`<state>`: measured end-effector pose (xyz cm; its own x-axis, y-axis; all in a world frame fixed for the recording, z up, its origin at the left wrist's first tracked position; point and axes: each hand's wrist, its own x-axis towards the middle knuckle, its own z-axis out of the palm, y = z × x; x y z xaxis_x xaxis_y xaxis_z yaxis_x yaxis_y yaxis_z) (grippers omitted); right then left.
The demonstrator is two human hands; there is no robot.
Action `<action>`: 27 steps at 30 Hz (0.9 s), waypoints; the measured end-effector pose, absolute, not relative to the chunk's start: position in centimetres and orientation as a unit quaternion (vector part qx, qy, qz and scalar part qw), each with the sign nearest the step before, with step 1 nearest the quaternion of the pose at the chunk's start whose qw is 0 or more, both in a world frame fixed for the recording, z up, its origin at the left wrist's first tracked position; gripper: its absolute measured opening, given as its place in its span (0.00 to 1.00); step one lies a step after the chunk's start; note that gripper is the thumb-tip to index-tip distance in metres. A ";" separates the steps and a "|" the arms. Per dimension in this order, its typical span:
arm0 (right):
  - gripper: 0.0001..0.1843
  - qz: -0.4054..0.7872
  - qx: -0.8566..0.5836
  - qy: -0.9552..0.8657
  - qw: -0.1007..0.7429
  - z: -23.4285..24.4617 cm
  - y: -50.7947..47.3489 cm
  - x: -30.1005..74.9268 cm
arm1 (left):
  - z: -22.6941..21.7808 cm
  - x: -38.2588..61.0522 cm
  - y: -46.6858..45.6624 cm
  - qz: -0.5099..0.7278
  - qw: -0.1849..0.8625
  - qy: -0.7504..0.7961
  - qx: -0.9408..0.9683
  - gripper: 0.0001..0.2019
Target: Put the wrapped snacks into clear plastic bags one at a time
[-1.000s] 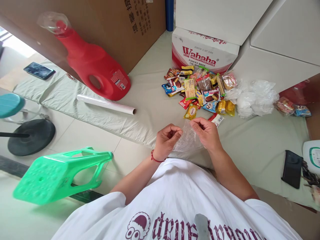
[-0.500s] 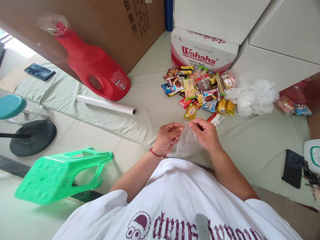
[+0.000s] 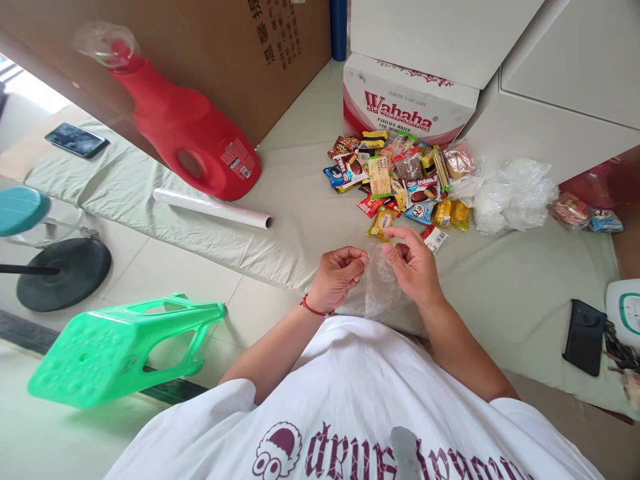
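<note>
One head-worn camera gives a single view, looking forward and steeply down past the person's own chest. The white shirt is nearest, filling the bottom edge, with both forearms stretching up from it. The left hand and right hand sit close to the lens, around mid-frame. Beyond them, the cloth-covered counter crosses at a slant. The view is wide, reaching a large brown box at the top and tiled floor at left.
</note>
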<state>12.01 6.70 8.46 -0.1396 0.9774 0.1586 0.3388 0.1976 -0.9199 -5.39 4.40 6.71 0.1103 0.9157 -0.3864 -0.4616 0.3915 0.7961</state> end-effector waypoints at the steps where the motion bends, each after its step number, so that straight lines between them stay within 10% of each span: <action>1: 0.15 0.347 -0.514 -0.654 0.433 8.8 6.4 12.0 | 6.6 -5.3 4.4 0.497 0.693 0.454 0.258 0.20; 27: 0.20 0.597 -0.462 -0.523 0.396 7.2 4.5 10.8 | 6.4 -3.9 2.8 0.525 0.594 0.454 0.406 0.19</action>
